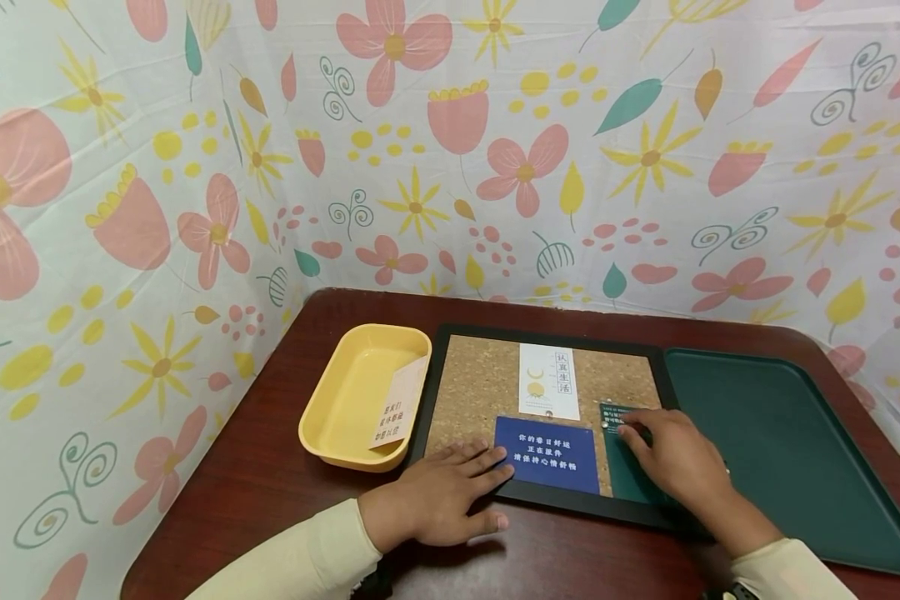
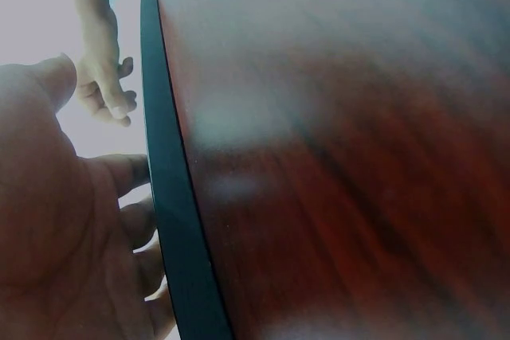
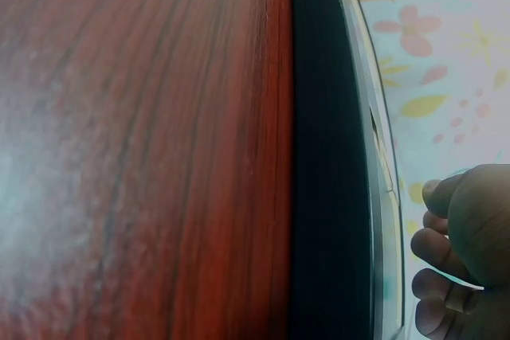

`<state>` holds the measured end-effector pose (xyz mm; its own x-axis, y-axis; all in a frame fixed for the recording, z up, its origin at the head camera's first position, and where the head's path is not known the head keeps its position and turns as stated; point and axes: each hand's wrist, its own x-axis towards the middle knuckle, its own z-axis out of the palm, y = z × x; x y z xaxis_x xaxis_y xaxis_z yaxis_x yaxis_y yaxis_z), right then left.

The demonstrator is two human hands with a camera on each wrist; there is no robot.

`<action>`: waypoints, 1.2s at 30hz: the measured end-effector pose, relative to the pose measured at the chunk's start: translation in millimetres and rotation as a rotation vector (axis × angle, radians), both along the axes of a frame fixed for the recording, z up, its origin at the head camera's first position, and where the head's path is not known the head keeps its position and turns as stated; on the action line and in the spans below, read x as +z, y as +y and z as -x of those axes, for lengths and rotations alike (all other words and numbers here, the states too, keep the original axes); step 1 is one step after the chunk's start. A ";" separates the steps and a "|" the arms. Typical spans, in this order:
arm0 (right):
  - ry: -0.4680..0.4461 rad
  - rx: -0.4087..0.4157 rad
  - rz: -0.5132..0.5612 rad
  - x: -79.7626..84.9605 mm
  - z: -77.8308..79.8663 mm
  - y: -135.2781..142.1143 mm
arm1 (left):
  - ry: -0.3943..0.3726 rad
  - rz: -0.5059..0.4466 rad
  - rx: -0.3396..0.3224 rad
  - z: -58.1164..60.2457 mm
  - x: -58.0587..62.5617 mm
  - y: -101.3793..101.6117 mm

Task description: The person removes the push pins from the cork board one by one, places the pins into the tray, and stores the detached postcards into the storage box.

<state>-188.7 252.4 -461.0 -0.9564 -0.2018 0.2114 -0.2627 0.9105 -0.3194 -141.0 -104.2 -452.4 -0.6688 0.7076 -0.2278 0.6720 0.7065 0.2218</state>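
One card (image 1: 632, 473) partly behind right hand (image 1: 677, 457)

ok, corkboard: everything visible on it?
The corkboard is rectangular, speckled tan, in a black frame, lying on the reddish-brown table between the yellow tray and green tray. A white card, blue card and dark green card lie on it. The left hand rests across its near edge; the right hand is over its right side. Whether the trays touch it is unclear.

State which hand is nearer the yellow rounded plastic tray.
Left. The left hand lies just beside the yellow tray; the right hand is farther off, at the dark green rectangular card.
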 end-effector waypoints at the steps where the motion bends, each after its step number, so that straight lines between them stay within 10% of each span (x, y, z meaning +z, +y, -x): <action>1: 0.004 0.002 0.001 -0.2 0.1 -0.7 | 0.000 0.000 -0.001 -0.1 0.0 0.1; 36: 0.122 0.138 -0.036 -8.1 2.1 -32.9 | -0.003 -0.005 -0.002 -0.5 -0.3 -0.1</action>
<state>-190.8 219.5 -469.0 -0.8866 -0.3387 0.3149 -0.4208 0.8733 -0.2454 -140.5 -104.3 -452.6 -0.6669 0.7100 -0.2261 0.6725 0.7042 0.2278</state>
